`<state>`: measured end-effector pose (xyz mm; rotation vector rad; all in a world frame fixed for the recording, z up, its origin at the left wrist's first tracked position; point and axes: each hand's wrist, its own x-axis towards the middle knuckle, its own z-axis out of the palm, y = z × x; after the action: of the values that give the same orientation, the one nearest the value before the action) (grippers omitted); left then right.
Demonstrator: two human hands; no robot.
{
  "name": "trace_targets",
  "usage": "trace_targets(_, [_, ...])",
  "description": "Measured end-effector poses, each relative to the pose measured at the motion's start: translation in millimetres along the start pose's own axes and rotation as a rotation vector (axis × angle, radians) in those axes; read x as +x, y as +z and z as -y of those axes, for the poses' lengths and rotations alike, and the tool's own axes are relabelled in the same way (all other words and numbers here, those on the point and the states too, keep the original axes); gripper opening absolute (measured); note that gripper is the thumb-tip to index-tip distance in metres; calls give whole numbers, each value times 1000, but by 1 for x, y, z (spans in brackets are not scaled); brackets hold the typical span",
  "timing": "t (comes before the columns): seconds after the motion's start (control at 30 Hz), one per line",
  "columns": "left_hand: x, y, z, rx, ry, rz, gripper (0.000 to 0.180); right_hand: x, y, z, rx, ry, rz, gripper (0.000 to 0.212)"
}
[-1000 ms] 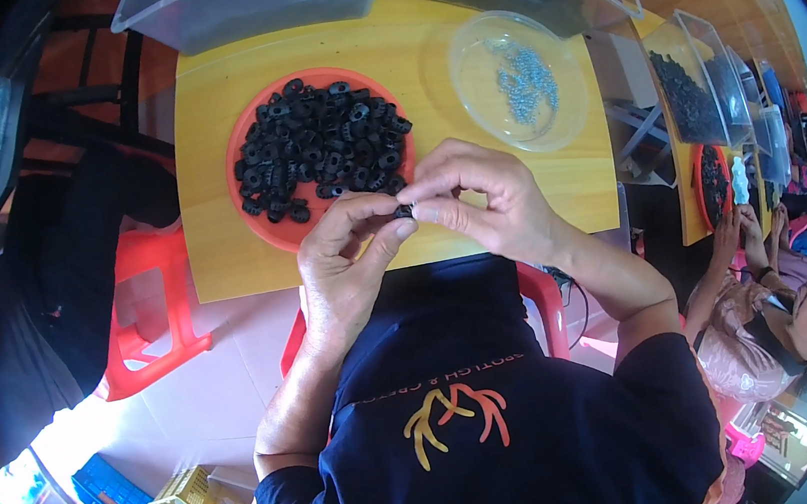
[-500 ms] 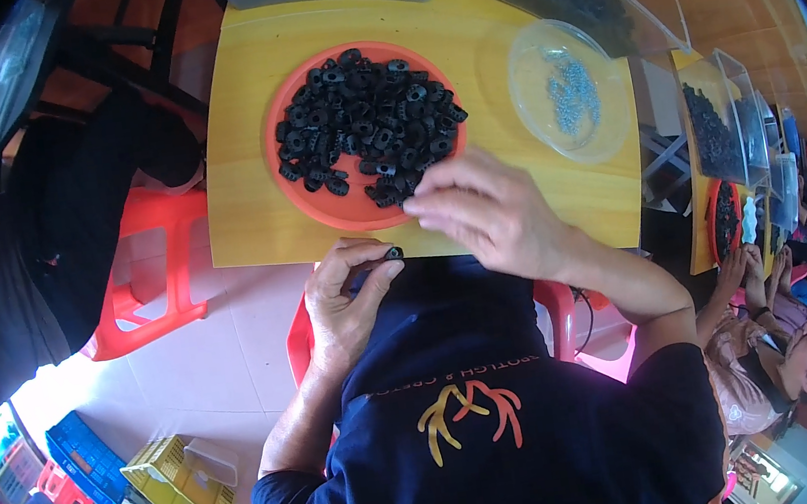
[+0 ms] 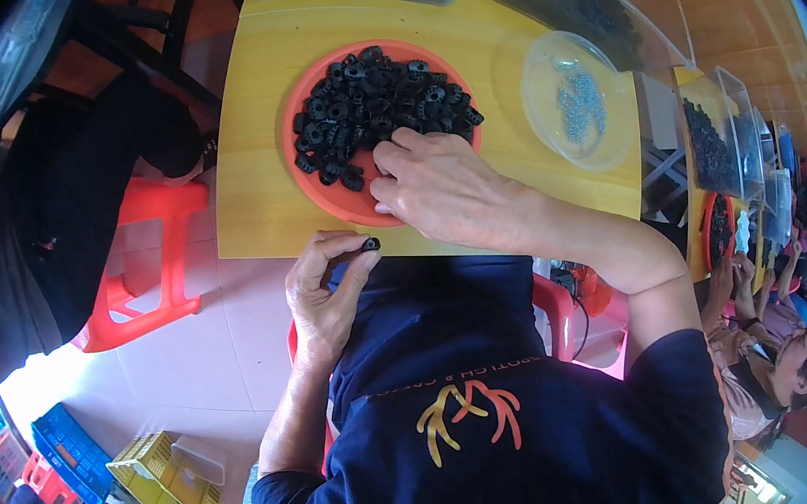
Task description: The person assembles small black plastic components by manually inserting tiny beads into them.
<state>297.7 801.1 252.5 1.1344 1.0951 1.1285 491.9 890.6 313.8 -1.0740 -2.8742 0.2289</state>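
Between the thumb and fingertips of my left hand (image 3: 321, 280) is a small black plastic piece (image 3: 370, 244), pinched just off the table's near edge. One end of it shows a lighter ring or hole. My right hand (image 3: 430, 183) is over the near side of an orange-red round tray (image 3: 307, 185), its fingers curled at the edge of the heap of black plastic pieces (image 3: 367, 100). Its fingertips are partly hidden, and I cannot make out what is in them.
On the yellow table (image 3: 246, 160), a clear round dish (image 3: 551, 138) with small silvery bits stands right of the tray. Clear bins (image 3: 566, 15) line the far side. A red stool (image 3: 160, 241) is at left. A co-worker (image 3: 775, 363) sits at right, near another tray.
My right hand has moved left and down onto the tray, its fingers now curled. My left hand still pinches its black piece, slightly further left and up in the picture.
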Motion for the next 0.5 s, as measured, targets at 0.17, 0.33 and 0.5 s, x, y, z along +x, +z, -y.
trace_targets(0.17, [1,-6,1,-4,-8,3,19,-8,9,-3,84,-21,17,15])
trace_targets(0.33, [3,-6,-1,-39,-2,-6,19,-10,6,-8,187,-14,32,16])
trace_targets(0.5, [3,-6,-2,-47,-3,-27,19,-10,-1,-9,258,-17,124,21])
